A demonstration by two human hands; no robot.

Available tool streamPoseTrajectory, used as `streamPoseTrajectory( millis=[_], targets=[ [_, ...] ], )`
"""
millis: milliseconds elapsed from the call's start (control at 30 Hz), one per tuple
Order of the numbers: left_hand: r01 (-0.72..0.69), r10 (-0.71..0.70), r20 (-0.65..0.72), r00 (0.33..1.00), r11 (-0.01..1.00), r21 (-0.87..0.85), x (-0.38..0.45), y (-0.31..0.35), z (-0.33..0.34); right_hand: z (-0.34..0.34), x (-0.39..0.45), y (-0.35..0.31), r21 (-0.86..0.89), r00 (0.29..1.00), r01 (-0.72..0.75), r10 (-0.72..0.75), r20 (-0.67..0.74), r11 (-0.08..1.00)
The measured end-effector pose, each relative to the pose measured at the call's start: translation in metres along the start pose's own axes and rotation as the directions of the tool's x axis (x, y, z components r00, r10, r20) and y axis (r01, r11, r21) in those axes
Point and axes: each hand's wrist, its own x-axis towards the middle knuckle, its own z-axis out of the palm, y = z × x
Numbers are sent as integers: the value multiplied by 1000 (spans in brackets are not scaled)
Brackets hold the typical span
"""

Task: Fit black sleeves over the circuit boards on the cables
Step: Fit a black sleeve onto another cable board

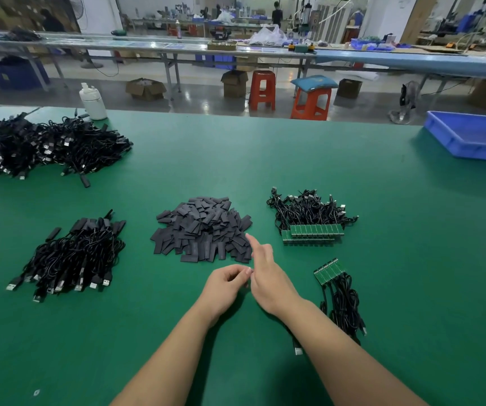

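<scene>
A green surface (265,159) seen from a head camera, with two bare forearms reaching in from below. In the middle lies a loose heap of flat black sleeves (202,230). To its right is a bundle of black cables (309,210) with green boards (313,232) lined up along its near edge, and nearer, at right, a smaller bundle (342,300) with its own row of boards. At left sits a stack of cables (72,256) whose ends look already sleeved. The left hand (225,284) has its fingers curled, tips together; whether it pinches anything is too small to tell. The right hand (266,273) is relaxed, forefinger extended toward the near edge of the sleeve heap, holding nothing visible. The sleeves look light, thin and pliable, probably flattened shut, so each likely needs squeezing at its edges to open. The boards look stiff and light, best held by the edges or the cable just behind. The right forearm hides part of a cable and plug (297,350).
</scene>
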Motion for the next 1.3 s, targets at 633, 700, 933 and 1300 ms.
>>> streamPoseTrajectory(
  millis=[633, 700, 933, 1300],
  targets=[
    [62, -77, 115, 990, 990, 127, 3, 6, -14, 2, 2, -3, 82, 995, 99, -97, -30, 992],
    [63, -71, 89, 993, 994, 90, 3, 5, -13, -5, 7, -6, 109, 999, 49, -51, 18, 993],
    [71, -62, -129, 990, 995, 64, 1, -3, -17, -44, 23, 12, 267, 905, -347, 247, 345, 899],
    [73, -43, -209, 977, 987, 141, 3, -8, -6, -42, 9, 35, 307, 907, -330, 211, 365, 893]
  ],
)
